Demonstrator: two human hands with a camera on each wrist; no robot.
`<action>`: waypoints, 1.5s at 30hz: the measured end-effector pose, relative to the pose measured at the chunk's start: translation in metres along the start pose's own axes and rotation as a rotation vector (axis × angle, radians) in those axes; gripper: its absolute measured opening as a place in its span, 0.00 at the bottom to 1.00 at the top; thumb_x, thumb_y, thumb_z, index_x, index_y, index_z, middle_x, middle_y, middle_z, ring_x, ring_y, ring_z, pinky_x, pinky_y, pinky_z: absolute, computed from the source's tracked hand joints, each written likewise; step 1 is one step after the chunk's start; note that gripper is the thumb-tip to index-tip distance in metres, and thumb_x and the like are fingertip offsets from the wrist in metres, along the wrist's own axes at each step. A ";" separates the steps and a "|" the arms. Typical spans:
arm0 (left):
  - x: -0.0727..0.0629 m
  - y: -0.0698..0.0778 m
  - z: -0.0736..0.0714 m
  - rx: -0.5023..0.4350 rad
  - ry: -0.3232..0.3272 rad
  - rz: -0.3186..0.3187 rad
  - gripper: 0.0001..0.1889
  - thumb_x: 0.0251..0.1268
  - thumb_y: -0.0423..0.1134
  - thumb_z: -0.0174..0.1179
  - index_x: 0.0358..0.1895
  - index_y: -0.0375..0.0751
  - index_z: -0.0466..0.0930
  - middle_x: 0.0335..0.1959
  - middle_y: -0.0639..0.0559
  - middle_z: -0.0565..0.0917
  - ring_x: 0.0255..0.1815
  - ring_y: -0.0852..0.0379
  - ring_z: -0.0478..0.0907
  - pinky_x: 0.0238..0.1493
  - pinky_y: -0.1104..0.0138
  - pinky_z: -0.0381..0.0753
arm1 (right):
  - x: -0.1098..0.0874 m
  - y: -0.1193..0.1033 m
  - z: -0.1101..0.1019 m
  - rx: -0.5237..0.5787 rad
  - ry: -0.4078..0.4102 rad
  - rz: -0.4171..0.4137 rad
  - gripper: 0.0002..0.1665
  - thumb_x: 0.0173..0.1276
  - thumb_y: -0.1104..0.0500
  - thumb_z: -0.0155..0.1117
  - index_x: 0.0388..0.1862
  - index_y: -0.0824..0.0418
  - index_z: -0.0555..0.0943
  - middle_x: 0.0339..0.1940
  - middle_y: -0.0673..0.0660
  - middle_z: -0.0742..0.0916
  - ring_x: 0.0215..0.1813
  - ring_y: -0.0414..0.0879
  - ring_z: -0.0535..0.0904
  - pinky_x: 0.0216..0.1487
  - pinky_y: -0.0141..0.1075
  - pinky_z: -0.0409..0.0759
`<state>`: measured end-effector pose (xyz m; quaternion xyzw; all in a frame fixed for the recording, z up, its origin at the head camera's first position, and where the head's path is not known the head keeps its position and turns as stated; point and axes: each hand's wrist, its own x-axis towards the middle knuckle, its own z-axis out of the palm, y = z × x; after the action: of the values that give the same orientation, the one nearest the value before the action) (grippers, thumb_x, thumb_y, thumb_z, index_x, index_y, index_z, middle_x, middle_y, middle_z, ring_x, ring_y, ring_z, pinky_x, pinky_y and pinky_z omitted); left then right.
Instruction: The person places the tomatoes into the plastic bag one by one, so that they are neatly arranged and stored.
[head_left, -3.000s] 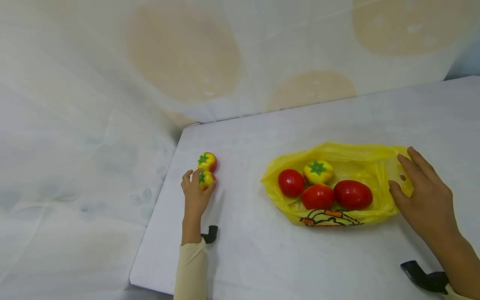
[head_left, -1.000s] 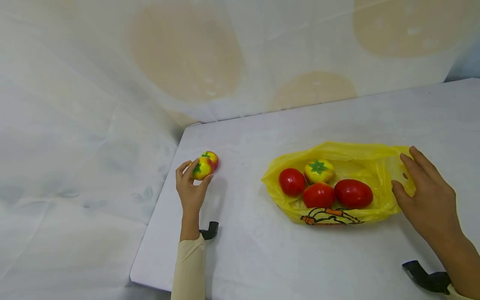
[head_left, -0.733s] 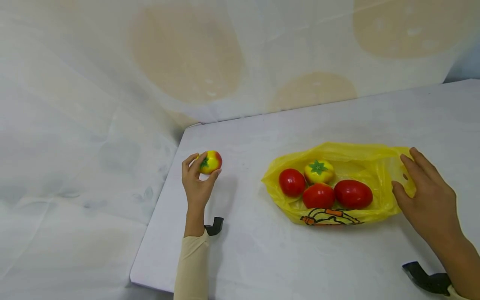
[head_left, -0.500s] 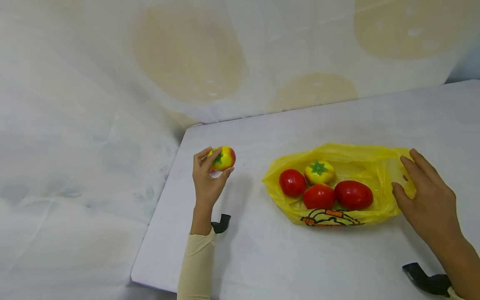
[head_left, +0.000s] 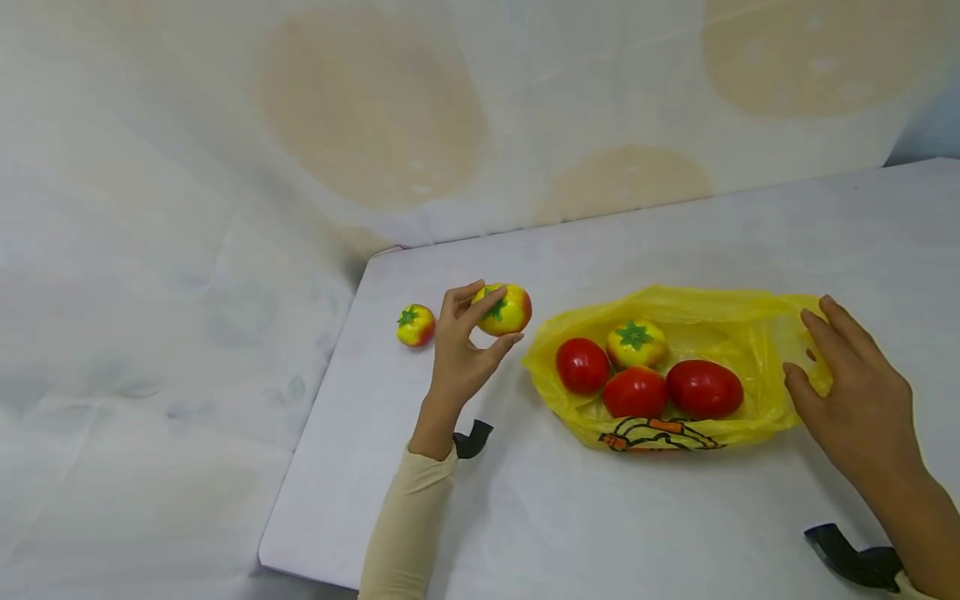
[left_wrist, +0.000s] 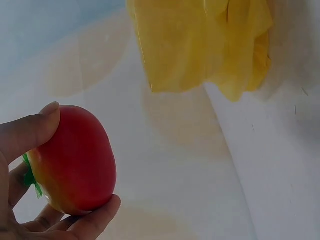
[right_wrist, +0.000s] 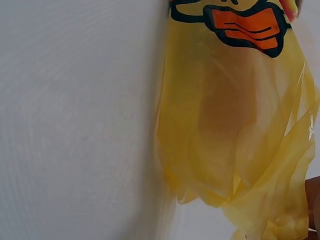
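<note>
My left hand (head_left: 468,350) pinches a yellow-and-red fruit (head_left: 510,310) with a green star-shaped calyx between thumb and fingers, above the table and left of the bag. Its glossy red underside faces the left wrist view. My right hand (head_left: 858,396) holds the right end of a yellow plastic bag (head_left: 765,333), thumb and fingers spread along its edge. Inside the open bag lie a similar yellow fruit (head_left: 636,343), two round red tomatoes (head_left: 582,365) and a longer dark red fruit (head_left: 705,389). In the right wrist view the bag (right_wrist: 215,150) hides most of the hand.
Another yellow-and-red fruit (head_left: 416,325) lies near the left edge of the white table (head_left: 360,500). A pale curtain with tan patches (head_left: 375,108) hangs behind and at the left. A black curved piece (head_left: 474,439) sits at each wrist.
The left hand has lifted one yellow-and-red fruit beside its twin and carried it right, toward the bag. The twin shows again at the left. The right hand and bag stay almost still.
</note>
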<state>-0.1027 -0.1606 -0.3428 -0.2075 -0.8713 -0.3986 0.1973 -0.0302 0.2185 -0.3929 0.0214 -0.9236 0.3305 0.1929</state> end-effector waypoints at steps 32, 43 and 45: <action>0.032 0.036 0.059 -0.064 -0.394 0.230 0.29 0.54 0.36 0.74 0.62 0.41 0.77 0.63 0.39 0.67 0.70 0.50 0.64 0.73 0.69 0.62 | -0.003 0.000 -0.002 0.011 0.031 0.019 0.41 0.57 0.76 0.65 0.71 0.72 0.65 0.75 0.68 0.65 0.76 0.64 0.60 0.69 0.58 0.59; 0.034 0.048 0.082 -0.050 -0.544 0.204 0.29 0.57 0.38 0.72 0.64 0.44 0.76 0.66 0.42 0.65 0.70 0.51 0.64 0.61 0.79 0.70 | -0.004 0.001 0.000 0.012 0.021 0.003 0.41 0.58 0.75 0.65 0.71 0.72 0.65 0.75 0.68 0.65 0.75 0.64 0.60 0.68 0.59 0.60; 0.034 0.051 0.087 -0.034 -0.587 0.199 0.29 0.58 0.38 0.71 0.65 0.45 0.75 0.67 0.42 0.64 0.69 0.52 0.65 0.57 0.80 0.71 | -0.004 0.002 0.000 0.009 0.015 0.006 0.41 0.58 0.75 0.65 0.71 0.72 0.64 0.75 0.68 0.65 0.75 0.64 0.60 0.68 0.59 0.60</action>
<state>-0.1202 -0.0556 -0.3462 -0.4015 -0.8596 -0.3147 -0.0281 -0.0269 0.2201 -0.3951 0.0172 -0.9208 0.3352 0.1987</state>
